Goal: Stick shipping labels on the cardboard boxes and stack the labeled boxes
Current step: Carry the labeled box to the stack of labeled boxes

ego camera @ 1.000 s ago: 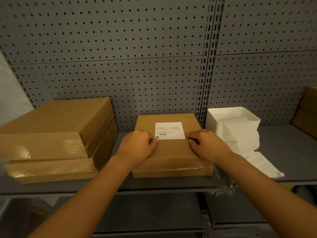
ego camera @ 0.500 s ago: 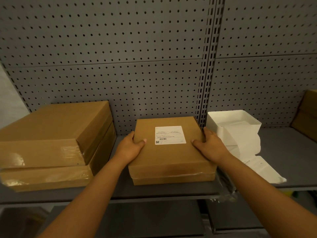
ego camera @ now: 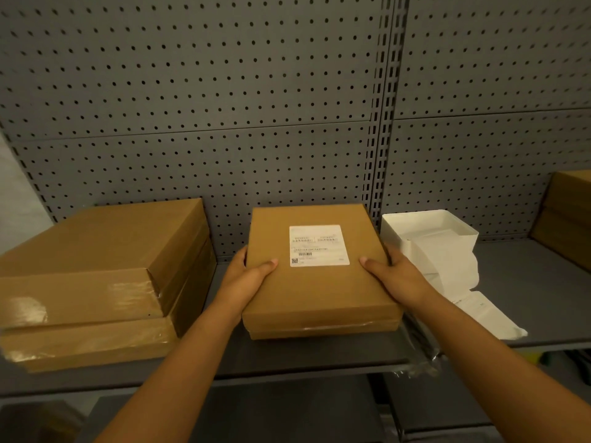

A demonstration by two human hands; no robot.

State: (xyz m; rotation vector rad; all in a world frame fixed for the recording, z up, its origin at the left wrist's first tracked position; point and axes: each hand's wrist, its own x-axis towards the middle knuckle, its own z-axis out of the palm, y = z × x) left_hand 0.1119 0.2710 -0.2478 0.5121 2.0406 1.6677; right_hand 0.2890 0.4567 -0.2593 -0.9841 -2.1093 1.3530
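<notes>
Nearest the camera, two bare forearms reach forward over the front lip of the grey shelf (ego camera: 319, 362). The left hand (ego camera: 246, 279) grips the left edge of the labeled box (ego camera: 319, 282), thumb lying on the top face and fingers wrapped down the side; the right hand (ego camera: 396, 276) holds the opposite edge in the same way, thumb on top. This matched two-sided hold appears meant to carry a flat, wide box level, and I judge the labeling step done and the move to a stack in hand. The box sits or hangs just above the shelf at centre; whether its underside touches the shelf cannot be told. The white shipping label (ego camera: 319, 245) lies flat on the upper half of the top face, between the two thumbs and touched by neither. A crumpled clear film (ego camera: 419, 362) hangs at the shelf edge below the right forearm. To the left stand two stacked cardboard boxes (ego camera: 96, 282), taped at the front, with no label visible on top. To the right, a white tray (ego camera: 428, 231) holds label sheets, with a strip (ego camera: 486, 318) trailing forward within easy reach. More cardboard boxes (ego camera: 566, 219) sit at the far right. A perforated back panel (ego camera: 224, 107) closes the rear.
</notes>
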